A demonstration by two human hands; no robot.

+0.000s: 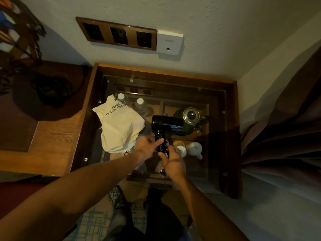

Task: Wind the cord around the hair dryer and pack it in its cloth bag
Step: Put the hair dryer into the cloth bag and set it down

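Together, left hand [147, 146] and right hand [173, 162] clasp the hair dryer [165, 125] handle, cord [160, 136] coiled above both grips.

Both hands [147, 146] on corded hair dryer [165, 125]

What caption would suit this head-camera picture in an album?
Both hands, left and right, wind cord round a black hair dryer beside its cloth bag.

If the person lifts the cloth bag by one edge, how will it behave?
The cloth bag lies crumpled with soft folds, so it will probably hang floppy and sag. It looks thin and empty, so likely light. Its opening may fall shut, needing one hand to hold it wide.
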